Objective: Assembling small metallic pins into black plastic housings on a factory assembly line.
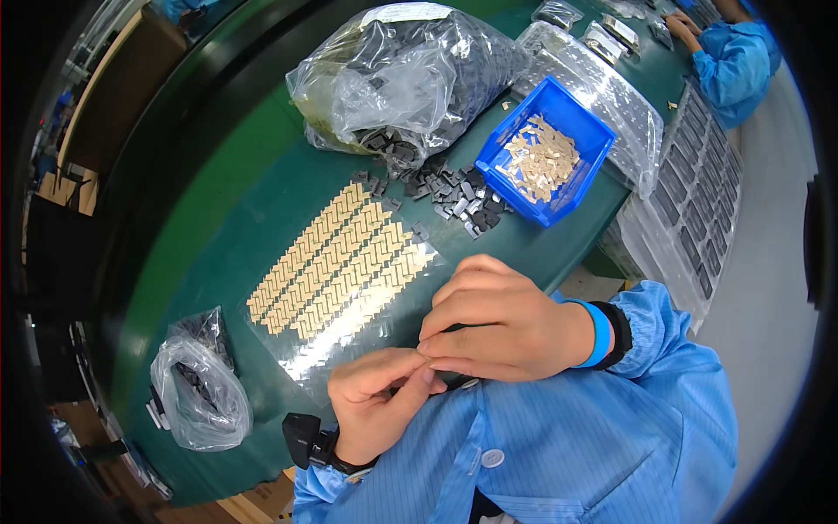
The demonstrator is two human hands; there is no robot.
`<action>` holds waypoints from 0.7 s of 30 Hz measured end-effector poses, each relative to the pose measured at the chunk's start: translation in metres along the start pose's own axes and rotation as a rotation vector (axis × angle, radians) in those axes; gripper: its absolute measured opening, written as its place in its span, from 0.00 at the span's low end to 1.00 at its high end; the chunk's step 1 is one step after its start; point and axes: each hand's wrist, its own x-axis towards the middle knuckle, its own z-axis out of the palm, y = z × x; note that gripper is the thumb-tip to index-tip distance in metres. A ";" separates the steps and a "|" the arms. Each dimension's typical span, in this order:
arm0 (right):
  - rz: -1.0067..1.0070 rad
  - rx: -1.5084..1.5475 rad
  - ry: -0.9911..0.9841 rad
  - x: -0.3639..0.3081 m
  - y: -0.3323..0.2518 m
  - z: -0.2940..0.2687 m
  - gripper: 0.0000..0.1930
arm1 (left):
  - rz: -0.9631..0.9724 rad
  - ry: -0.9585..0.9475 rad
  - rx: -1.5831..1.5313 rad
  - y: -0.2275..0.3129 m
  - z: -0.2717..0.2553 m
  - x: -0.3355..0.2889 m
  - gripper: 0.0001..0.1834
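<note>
My left hand [381,395] and my right hand [499,325] meet in front of my chest, fingertips pinched together. Whatever lies between them is hidden by the fingers. Just beyond them a clear sheet [301,356] rests on the table, bearing rows of small tan L-shaped stickers [336,262]. Several small black plastic parts [458,194] lie loose past the sheet's far corner. To their right stands a blue bin [589,131] with a heap of small tan pieces [543,162] in it.
A large clear bag [401,79] of black parts spills toward the sheet. A smaller open bag [201,393] sits at left on the green table [209,262]. Clear trays [602,87] and a tray of dark parts [698,192] lie right. A co-worker in blue [738,65] is far right.
</note>
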 end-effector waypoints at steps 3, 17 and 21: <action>0.041 0.000 -0.020 -0.001 -0.001 0.000 0.05 | 0.015 0.036 0.113 0.000 0.003 0.000 0.06; 0.605 0.518 -0.009 -0.002 -0.004 -0.008 0.05 | -0.088 0.237 -0.150 -0.004 0.010 -0.002 0.09; 0.679 0.573 -0.058 0.001 -0.006 -0.006 0.05 | -0.098 0.266 -0.193 -0.005 0.010 -0.003 0.08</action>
